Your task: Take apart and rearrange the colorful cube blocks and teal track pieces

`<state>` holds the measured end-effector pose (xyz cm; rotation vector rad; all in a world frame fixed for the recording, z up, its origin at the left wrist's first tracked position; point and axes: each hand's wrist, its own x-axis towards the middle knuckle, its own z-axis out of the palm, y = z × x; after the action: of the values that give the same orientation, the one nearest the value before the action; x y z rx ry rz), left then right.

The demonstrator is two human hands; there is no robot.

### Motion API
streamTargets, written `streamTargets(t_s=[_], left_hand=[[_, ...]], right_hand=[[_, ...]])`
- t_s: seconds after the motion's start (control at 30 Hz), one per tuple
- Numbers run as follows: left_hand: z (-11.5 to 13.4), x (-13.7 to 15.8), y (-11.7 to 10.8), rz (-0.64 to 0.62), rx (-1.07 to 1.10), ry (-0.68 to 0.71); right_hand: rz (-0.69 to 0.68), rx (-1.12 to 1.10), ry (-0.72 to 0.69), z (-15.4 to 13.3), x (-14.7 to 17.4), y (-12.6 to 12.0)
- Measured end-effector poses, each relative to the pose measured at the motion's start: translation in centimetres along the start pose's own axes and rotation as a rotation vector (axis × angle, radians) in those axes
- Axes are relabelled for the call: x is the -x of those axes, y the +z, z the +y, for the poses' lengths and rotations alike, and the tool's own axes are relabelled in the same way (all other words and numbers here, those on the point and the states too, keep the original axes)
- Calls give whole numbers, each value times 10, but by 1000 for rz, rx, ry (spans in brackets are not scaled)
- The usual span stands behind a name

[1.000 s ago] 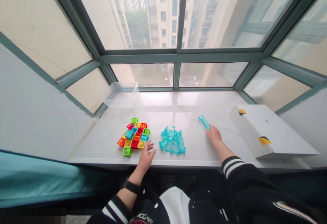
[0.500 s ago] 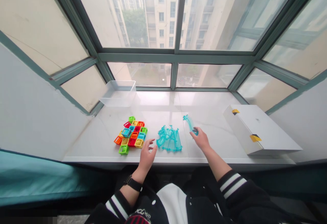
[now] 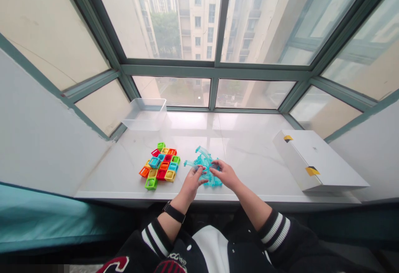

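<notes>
Over a pile of translucent blue track pieces [image 3: 215,181], my two hands are close together. My left hand [image 3: 192,180] pinches a light-blue track piece [image 3: 188,163], whose end sticks out to the left past the fingers. Bent toward it from the right, my right hand [image 3: 227,174] has its fingertips closed on a curved blue track piece [image 3: 203,151] that arches up and left. Fingers and the see-through pile partly hide where the pieces meet. To the left of the pile lies a cluster of coloured plastic blocks [image 3: 164,165] in red, yellow, green, blue and orange.
A clear plastic bin [image 3: 146,117] stands at the back left by the window [image 3: 174,90]. At the right is a white box [image 3: 318,156] with yellow-and-black tabs. The white sill [image 3: 255,140] ends at a front edge near my body.
My right hand has moved left with the curved track piece, to above the pile. My left hand has shifted right from beside the blocks and now grips a track piece.
</notes>
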<state>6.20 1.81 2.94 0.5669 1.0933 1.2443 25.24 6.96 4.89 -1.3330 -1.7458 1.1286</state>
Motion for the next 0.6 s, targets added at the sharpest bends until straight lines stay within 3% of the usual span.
streamTargets(t_s=[0.13, 0.2, 0.3, 0.4, 0.6], left_hand=[[-7, 5, -6, 56, 77, -101], [-14, 7, -6, 54, 116, -166], [-23, 8, -4, 56, 137, -233], [-28, 6, -5, 52, 45, -277], [-27, -4, -15, 68, -263, -280]], right_hand=[[246, 132, 38, 27, -35, -30], [275, 281, 60, 40, -58, -41], [173, 455, 101, 56, -91, -43], [19, 499, 96, 68, -114, -28], [-89, 483, 76, 82, -122, 0]])
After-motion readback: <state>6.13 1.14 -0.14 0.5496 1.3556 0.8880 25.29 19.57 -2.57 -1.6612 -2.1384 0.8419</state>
